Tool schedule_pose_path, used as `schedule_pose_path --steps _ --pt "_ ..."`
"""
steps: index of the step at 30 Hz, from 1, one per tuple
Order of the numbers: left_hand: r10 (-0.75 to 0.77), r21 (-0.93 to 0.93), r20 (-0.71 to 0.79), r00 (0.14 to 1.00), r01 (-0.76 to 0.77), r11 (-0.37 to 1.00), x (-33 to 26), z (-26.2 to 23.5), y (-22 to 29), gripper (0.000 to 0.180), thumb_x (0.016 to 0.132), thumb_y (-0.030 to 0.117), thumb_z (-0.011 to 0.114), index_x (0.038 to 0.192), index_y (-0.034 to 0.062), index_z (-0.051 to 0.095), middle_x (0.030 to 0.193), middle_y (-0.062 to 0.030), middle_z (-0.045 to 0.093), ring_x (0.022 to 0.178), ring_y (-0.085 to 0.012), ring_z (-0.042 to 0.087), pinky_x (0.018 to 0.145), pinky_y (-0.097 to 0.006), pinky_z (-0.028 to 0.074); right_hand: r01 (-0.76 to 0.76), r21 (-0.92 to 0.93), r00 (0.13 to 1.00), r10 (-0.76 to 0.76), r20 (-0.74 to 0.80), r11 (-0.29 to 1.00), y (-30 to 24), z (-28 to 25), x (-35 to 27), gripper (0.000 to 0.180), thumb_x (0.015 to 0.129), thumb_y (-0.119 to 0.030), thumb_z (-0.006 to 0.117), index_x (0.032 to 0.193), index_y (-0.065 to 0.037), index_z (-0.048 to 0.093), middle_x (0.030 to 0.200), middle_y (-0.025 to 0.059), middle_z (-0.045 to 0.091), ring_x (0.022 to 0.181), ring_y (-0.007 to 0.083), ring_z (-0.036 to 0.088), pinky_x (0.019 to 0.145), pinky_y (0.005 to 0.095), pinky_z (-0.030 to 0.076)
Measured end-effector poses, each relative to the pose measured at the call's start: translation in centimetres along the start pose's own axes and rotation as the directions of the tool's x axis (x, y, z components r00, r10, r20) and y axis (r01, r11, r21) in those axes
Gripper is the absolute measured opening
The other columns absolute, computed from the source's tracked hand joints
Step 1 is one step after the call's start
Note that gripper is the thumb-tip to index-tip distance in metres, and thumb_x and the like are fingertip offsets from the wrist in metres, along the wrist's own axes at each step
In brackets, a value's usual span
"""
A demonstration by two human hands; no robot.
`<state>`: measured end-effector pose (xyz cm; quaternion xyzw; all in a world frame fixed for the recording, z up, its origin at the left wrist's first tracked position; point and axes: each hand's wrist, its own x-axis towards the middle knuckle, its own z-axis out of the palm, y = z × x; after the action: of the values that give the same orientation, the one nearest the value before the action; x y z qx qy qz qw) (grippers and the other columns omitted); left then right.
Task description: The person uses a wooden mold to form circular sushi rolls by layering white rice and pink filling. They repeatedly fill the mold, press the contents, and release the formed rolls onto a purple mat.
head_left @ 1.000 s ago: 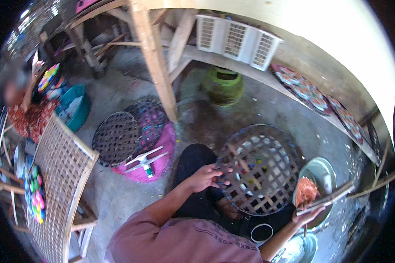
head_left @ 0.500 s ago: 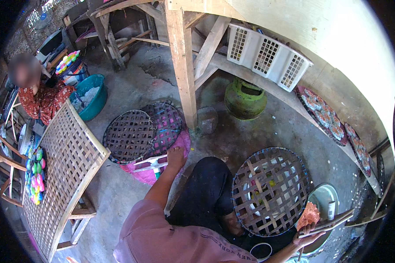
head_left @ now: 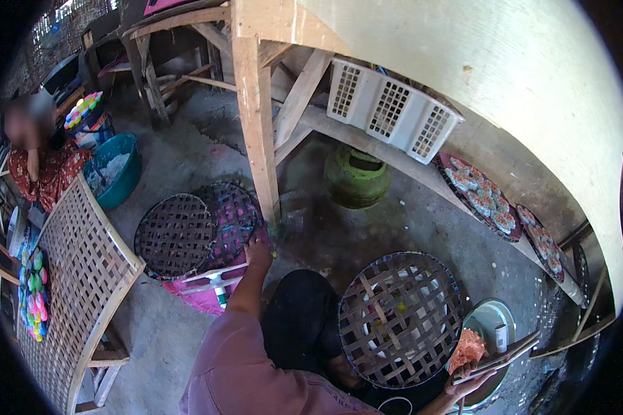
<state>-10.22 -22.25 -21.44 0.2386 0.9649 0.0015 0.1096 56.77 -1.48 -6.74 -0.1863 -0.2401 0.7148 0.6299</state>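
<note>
My left hand (head_left: 259,253) reaches forward to the right rim of a dark round woven bamboo tray (head_left: 232,214), which overlaps a second round tray (head_left: 175,235). Its fingertips are dark and hard to make out against the rim. A pink sheet (head_left: 201,296) lies beneath, with white sticks and a white-and-green tube (head_left: 219,289) on it, beside my forearm. My right hand (head_left: 469,382) is closed on flat wooden slats (head_left: 498,360) over a basin (head_left: 493,311). An orange-red mass (head_left: 468,348) and a white cylinder (head_left: 501,337) sit in that basin. A larger round woven tray (head_left: 377,309) lies before me, over a partly hidden white plate.
A wooden post (head_left: 254,131) and a green gas cylinder (head_left: 356,178) stand ahead. A bench carries a white crate (head_left: 394,107) and trays of round orange-topped pieces (head_left: 481,197). At left are a woven panel (head_left: 83,277), a teal tub (head_left: 114,169) and another person (head_left: 38,162).
The whole view has shifted, so the scene sits farther left. My left hand has come closer to the woven tray's rim. The right hand still holds the slats.
</note>
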Motion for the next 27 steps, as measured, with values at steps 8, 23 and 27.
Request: schedule_pose_path --steps 8,23,27 --pt "-0.261 -0.639 0.063 0.963 0.239 0.731 3.4 2.6 -5.5 0.026 0.083 0.020 0.064 0.107 0.0090 0.068 0.124 -0.0113 0.061 0.105 -0.0363 0.062 0.093 -0.045 0.049 0.019 0.021 0.999 -0.019 0.042 1.000 0.4 -0.2 0.4 0.063 0.101 -0.058 0.028 0.138 -0.009 0.040 0.073 0.0069 0.045 0.047 0.0120 0.037 0.038 0.0253 0.033" --pt "0.561 -0.929 -0.271 0.782 -0.365 0.060 -17.1 -27.9 3.9 0.018 0.098 0.009 0.052 0.115 0.0059 0.054 0.120 -0.0039 0.058 0.110 -0.0150 0.055 0.096 -0.029 0.041 0.060 0.040 0.998 -0.059 -0.032 0.997 1.2 4.0 -1.4 0.064 0.099 -0.060 0.033 0.139 -0.011 0.043 0.065 0.0021 0.043 0.043 0.0107 0.032 0.035 0.0254 0.028" --pt "0.864 -0.706 -0.412 0.289 -0.701 -0.102 -23.5 -27.5 14.0 0.015 0.097 0.011 0.054 0.108 0.0007 0.052 0.145 -0.0174 0.046 0.132 -0.0297 0.045 0.105 -0.038 0.036 0.051 0.081 0.999 -0.051 0.001 0.995 1.1 3.9 -1.6 0.060 0.096 -0.064 0.038 0.118 -0.009 0.052 0.065 0.0047 0.051 0.042 0.0129 0.044 0.035 0.0247 0.035"
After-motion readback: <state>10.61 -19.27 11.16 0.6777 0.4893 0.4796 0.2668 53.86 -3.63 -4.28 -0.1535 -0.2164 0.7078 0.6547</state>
